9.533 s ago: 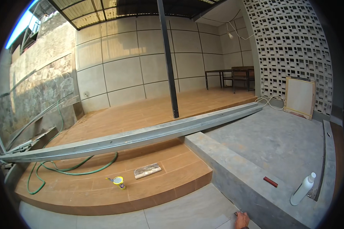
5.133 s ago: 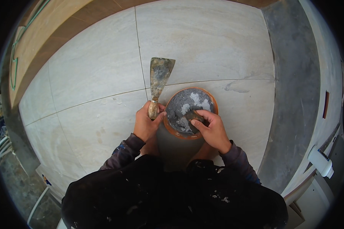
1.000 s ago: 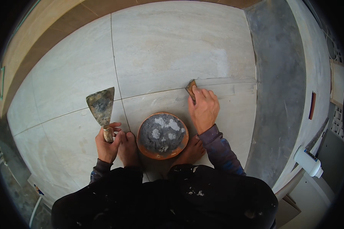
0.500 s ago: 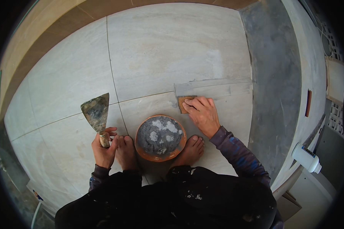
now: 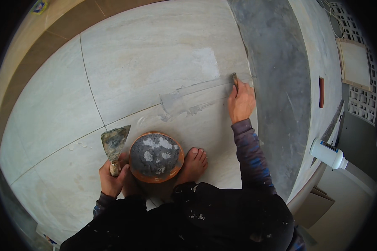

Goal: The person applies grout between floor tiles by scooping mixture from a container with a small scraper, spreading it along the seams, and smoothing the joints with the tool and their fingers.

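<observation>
My left hand (image 5: pixel 112 180) is closed round the handle of a putty knife (image 5: pixel 115 142), whose broad, grout-stained blade points up and away from me. Farther off on the right, my right hand (image 5: pixel 241 103) grips a small flat brown spreader (image 5: pixel 235 79), seen nearly edge-on. Its tip meets the tile joint near the dark grey strip. Wet grey grout (image 5: pixel 192 90) is smeared along that joint, with a ragged edge on the near side. Between my feet sits an orange bowl (image 5: pixel 157 180) of grey grout (image 5: pixel 155 157) with pale patches on top.
Large pale floor tiles (image 5: pixel 146 50) spread out ahead. A dark grey strip (image 5: pixel 276 83) and a pale ledge (image 5: pixel 299 54) run along the right. A white bottle (image 5: pixel 327 154) lies on its side there. My bare right foot (image 5: pixel 194 163) is beside the bowl. A brown step (image 5: pixel 67 25) curves along the far left.
My right hand has moved right and away along the joint with the spreader, and grout is now smeared on its near side. The view has shifted; the putty knife stays in my left hand.
</observation>
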`<act>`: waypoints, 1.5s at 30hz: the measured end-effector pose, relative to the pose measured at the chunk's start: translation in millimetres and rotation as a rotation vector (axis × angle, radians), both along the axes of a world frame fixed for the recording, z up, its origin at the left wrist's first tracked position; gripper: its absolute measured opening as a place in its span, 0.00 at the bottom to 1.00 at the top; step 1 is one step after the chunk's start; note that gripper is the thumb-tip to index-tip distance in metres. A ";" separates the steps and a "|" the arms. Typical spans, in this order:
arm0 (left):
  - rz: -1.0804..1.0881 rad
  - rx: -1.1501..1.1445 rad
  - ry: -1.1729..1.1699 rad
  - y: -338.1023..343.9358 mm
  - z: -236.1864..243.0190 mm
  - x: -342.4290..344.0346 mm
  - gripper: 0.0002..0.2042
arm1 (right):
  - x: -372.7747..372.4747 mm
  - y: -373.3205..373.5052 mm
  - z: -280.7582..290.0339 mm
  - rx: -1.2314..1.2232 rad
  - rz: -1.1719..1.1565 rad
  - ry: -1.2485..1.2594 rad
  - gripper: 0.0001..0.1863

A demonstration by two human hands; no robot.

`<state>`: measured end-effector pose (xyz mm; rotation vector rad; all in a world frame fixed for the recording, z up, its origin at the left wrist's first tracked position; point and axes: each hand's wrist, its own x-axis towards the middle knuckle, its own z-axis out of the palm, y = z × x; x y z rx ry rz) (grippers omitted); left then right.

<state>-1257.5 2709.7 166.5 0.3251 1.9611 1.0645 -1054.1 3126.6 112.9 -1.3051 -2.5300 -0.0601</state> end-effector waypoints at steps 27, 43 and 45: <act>0.363 0.120 0.186 -120.6 29.4 -10.7 0.12 | -66.6 -162.1 29.3 -0.376 1.187 0.008 0.19; 0.421 0.144 0.126 -169.4 30.2 -12.3 0.11 | -168.6 -204.2 40.8 -0.313 1.429 0.057 0.19; 0.428 0.110 0.157 -174.7 30.9 -17.0 0.08 | -195.1 -210.2 24.4 -0.200 1.605 -0.006 0.20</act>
